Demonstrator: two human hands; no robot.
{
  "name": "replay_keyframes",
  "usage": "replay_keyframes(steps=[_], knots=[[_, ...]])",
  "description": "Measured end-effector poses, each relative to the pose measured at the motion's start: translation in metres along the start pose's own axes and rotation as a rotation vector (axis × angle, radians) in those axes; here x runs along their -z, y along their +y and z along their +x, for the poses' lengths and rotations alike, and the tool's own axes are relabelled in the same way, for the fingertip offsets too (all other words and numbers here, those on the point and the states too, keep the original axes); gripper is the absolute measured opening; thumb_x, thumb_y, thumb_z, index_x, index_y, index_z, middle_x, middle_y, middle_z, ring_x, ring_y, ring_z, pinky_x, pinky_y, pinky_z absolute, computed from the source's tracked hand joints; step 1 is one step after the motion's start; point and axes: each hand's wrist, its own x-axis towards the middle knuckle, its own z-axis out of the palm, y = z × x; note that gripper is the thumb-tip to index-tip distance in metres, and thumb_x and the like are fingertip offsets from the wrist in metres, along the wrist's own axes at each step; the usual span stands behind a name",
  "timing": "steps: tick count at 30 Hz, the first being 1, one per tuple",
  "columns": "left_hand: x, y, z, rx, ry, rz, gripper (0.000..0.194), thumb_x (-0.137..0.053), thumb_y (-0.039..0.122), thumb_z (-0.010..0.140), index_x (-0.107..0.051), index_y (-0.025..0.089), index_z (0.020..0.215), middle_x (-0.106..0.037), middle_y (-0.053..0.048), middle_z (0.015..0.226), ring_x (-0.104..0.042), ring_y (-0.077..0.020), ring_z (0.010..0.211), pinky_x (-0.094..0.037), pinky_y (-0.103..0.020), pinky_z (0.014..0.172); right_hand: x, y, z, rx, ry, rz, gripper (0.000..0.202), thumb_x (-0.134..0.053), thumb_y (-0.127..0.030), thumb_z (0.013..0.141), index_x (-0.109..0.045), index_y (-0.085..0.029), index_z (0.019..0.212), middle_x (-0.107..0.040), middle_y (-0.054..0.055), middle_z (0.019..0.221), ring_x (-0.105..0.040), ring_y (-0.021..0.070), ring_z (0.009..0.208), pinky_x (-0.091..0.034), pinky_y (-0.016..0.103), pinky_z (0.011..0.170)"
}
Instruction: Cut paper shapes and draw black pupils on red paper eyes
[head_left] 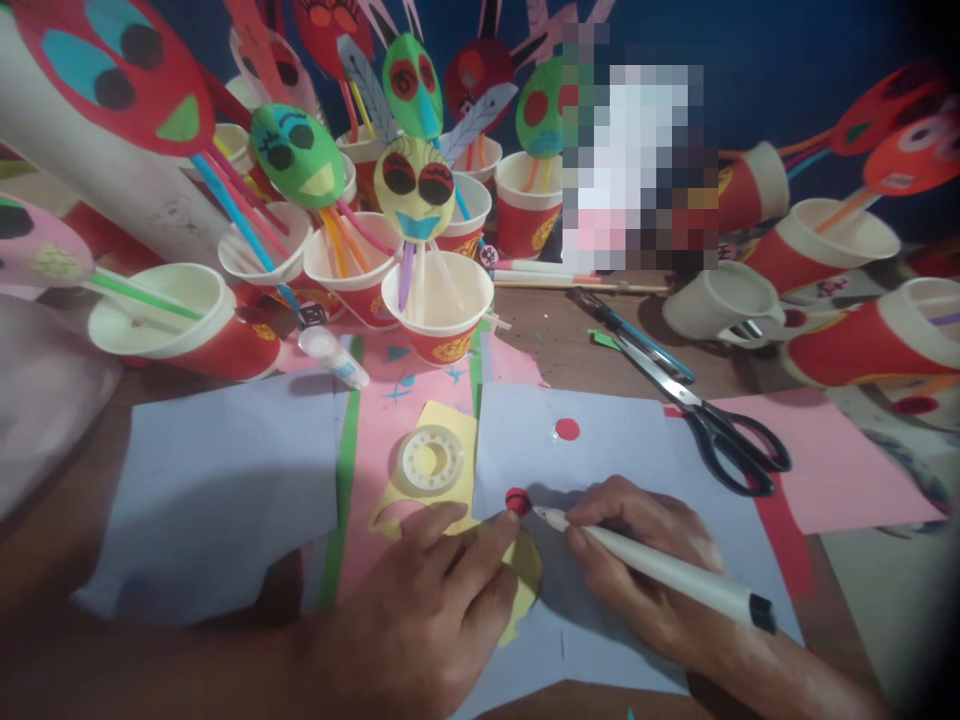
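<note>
Looking down at our work surface, we find both hands over a pale blue sheet (626, 450). Our left hand (442, 600) lies palm down, fingers loosely spread and gripping nothing; one fingertip presses at the lower edge of a small red disc (517, 500). The disc sits on the same sheet, between our two hands, with a dark line drawn across it. Under the left hand we note a yellow oval (529, 570), partly covered.

Our right hand (637, 555) pinches a white marker (667, 570), thumb and fingers closed round the barrel, dark end toward the wrist. Its tip points left, just beside the disc; whether it touches, we cannot tell. Farther up the sheet: a second red disc (568, 429), plain.

Near the left fingers, a roll of tape (453, 460) rests flat on yellow paper (442, 415). Right of the sheet's top edge, scissors (694, 405) with black handles; near their blades, a blue cutter (634, 335). A white mug (720, 300) stands beyond.

Behind, a row of red-and-white paper cups; the nearest cup (450, 345) stands upright, and above it we see a yellow paper face (415, 195) with a blue mouth.
</note>
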Motion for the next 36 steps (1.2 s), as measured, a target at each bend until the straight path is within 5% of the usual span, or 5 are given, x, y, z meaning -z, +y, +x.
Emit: replay_keyframes(steps=[36], knots=[[-0.0024,-0.0017,-0.0014,-0.037,-0.002,0.025,0.023,-0.044,0.013,0.087,-0.063,0.015,0.098,-0.064,-0.01,0.118,-0.061,-0.0194,0.092,-0.034,-0.035,0.094,-0.0012,0.0,-0.0017,-0.044,-0.021,0.012,0.007,-0.053,-0.016,0.08,-0.053,-0.022,0.075,-0.057,-0.005,0.054,-0.052,0.0087,0.041,-0.04,0.02,0.041]])
